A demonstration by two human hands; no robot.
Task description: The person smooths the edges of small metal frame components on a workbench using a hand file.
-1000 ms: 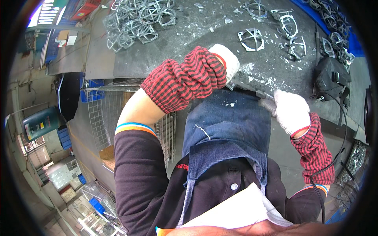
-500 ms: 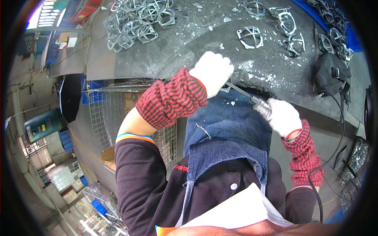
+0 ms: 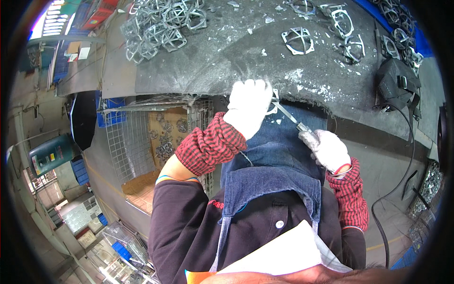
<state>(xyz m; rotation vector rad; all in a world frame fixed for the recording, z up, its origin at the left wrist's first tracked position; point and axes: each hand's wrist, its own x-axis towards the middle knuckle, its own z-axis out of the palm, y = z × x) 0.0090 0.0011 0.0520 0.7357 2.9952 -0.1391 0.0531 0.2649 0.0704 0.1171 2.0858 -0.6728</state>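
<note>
My left hand (image 3: pixel 249 108), in a white knit glove, is closed around a small silver metal frame (image 3: pixel 274 105) at the near edge of the bench. Most of that frame is hidden behind the glove. My right hand (image 3: pixel 331 152), gloved the same way, grips the wrapped handle of a flat metal file (image 3: pixel 287 115). The file slants up to the left, its tip reaching the frame beside my left fingers. Below both hands lies my blue denim apron (image 3: pixel 279 146), with a few pale flakes on it.
A heap of silver metal frames (image 3: pixel 163 28) covers the dark bench mat's (image 3: pixel 213 66) far left. Single frames (image 3: pixel 299 41) and bright scraps lie farther right. A black pouch (image 3: pixel 398 80) with a cable stands at right. Left below the bench, a wire basket (image 3: pixel 125 146) holds more frames.
My left hand has come down toward me, and more of the metal frame shows beside it. My right hand has shifted slightly left and lower, the file now tilting more steeply.
</note>
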